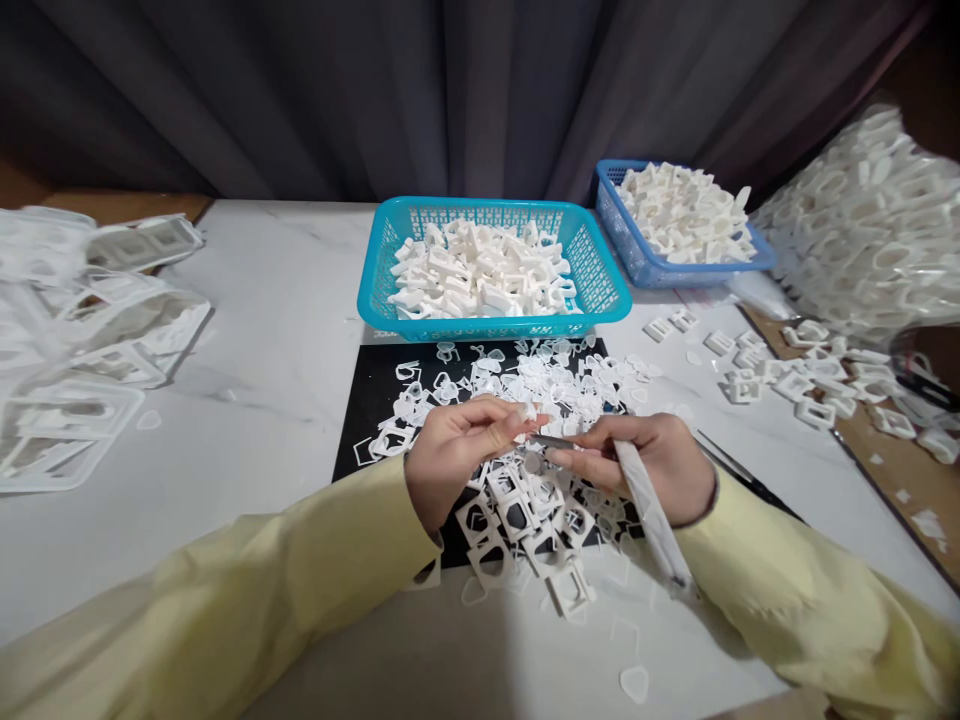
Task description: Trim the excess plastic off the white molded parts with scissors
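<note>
My left hand (474, 440) is closed in a pinch above the black mat (375, 390), and a small white plastic piece (531, 411) shows at its fingertips. Facing it, my right hand (651, 462) grips a slim metal-bladed tool (555, 441). A white, wrapped-looking handle (651, 510) slants down across the right palm towards the wrist. The tool's tip meets the left fingertips at the piece; the exact contact is too small to tell. Below both hands lie several white square frames with round openings (517, 515), heaped with thin white scraps (555, 385).
A turquoise basket (495, 326) of white parts stands behind the mat. Further right are a blue basket (675, 275), a clear bag of white parts (870, 220) and loose white pieces (817, 385). Larger white frames (105, 330) pile up at left. A dark thin tool (739, 470) lies beside my right wrist.
</note>
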Demonstrator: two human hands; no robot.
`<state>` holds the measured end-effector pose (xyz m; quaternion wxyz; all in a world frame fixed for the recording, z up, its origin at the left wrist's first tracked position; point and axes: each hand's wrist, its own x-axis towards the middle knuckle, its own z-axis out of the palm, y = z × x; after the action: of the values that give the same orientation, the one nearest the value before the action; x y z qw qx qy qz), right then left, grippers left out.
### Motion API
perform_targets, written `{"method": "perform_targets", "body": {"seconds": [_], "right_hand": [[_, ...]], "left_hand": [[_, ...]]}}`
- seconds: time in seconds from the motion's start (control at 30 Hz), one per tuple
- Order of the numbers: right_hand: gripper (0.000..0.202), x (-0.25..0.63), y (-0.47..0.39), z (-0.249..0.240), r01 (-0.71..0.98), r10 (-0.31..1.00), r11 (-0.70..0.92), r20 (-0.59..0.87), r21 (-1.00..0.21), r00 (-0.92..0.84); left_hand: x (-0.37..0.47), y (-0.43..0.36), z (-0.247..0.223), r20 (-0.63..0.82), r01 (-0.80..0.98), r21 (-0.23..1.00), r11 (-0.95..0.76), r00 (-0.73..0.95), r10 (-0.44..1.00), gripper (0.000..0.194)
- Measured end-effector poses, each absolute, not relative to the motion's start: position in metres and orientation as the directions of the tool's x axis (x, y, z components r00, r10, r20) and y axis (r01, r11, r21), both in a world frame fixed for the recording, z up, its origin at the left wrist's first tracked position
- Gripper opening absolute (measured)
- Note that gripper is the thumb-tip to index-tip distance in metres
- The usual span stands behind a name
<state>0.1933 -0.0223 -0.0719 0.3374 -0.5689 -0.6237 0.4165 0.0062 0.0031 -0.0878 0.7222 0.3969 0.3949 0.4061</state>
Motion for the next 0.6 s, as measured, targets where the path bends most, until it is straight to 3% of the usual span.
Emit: {"method": "perform_targets", "body": {"seconds": [0.6], "right_hand": [[0.036, 0.189, -0.023, -0.064, 0.427, 0.974, -0.005, -0.101, -0.904, -0.203]], "left_hand": [[0.007, 0.002, -0.089, -0.301, -0.293, 0.861, 0.416, 0.366, 0.881, 0.015]]}}
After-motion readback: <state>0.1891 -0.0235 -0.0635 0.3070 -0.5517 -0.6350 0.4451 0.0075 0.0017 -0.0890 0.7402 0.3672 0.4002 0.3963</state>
